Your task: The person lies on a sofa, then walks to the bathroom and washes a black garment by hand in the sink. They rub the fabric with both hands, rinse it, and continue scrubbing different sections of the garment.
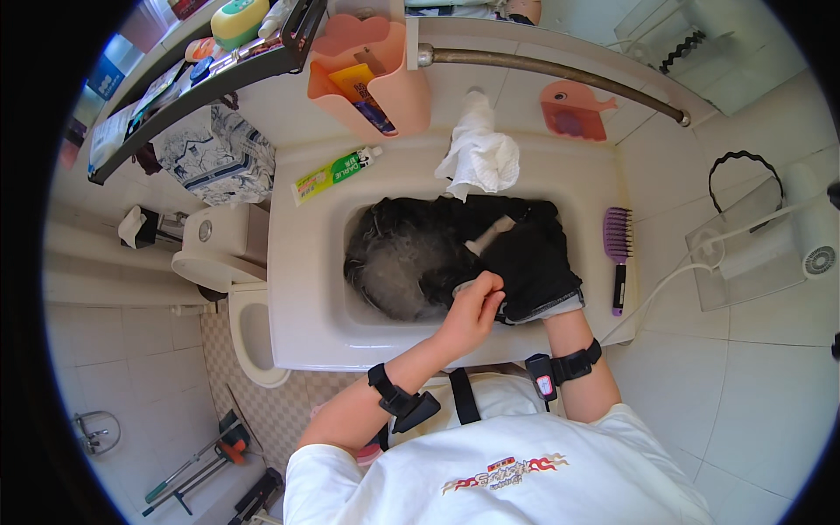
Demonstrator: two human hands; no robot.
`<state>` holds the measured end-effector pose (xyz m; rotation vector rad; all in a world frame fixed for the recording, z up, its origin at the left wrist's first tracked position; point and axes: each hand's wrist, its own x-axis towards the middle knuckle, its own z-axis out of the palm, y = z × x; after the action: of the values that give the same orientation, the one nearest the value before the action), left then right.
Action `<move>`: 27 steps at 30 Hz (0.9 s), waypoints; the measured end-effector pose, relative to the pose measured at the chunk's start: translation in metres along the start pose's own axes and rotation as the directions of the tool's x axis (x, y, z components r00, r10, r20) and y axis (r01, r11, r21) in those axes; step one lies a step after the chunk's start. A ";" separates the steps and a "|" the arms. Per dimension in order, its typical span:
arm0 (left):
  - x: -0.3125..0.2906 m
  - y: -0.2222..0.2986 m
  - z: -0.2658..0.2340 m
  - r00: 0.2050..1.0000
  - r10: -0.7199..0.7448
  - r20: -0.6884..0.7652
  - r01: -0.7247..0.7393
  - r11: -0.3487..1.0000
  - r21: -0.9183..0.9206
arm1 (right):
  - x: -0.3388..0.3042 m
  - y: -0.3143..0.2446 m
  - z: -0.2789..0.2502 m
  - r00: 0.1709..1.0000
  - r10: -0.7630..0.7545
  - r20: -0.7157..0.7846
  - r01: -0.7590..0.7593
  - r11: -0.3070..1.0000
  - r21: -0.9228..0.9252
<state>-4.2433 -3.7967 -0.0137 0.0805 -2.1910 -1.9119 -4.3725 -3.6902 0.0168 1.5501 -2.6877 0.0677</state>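
A wet black garment (529, 254) with a grey-white edge lies bunched in the white sink (306, 289). Cloudy grey water (398, 271) fills the basin's left part. My left hand (475, 311) is closed, pinching the garment's edge at the basin's near side. From the wrist on, my right hand is inside the garment's grey-edged opening (560, 304), so its fingers are hidden. A short pale strip (492, 234) lies across the black fabric. Behind the basin, a white cloth (479, 162) is draped over what seems to be the faucet.
On the sink's rim rest a green-yellow toothpaste tube (337, 175) at left and a purple paddle-like hairbrush (619, 249) at right. A pink holder (372, 92) and metal bar (551, 70) are behind. A hair dryer (801, 227) hangs right; a toilet (254, 337) stands left.
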 end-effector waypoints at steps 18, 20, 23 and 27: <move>-0.017 -0.002 0.038 0.971 0.072 -0.228 0.037 0.897 0.440 | -0.001 -0.008 0.009 0.962 0.226 0.155 0.173 -0.940 0.294; -0.011 -0.016 0.040 0.992 0.085 -0.098 -0.047 0.941 0.335 | 0.002 -0.015 -0.002 0.952 0.237 0.195 0.164 -0.930 0.328; -0.005 -0.039 0.038 0.998 0.002 0.057 -0.006 0.997 0.079 | 0.010 -0.019 -0.002 0.950 0.309 0.041 0.063 -0.320 0.945; 0.009 -0.051 -0.003 0.928 -0.362 0.083 0.361 0.932 0.033 | 0.011 0.010 -0.014 0.929 0.213 0.303 -0.339 0.819 0.464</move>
<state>-4.2573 -3.8090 -0.0624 0.4420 -2.3855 -2.1177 -4.3860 -3.6938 0.0312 1.3014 -3.2661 0.7051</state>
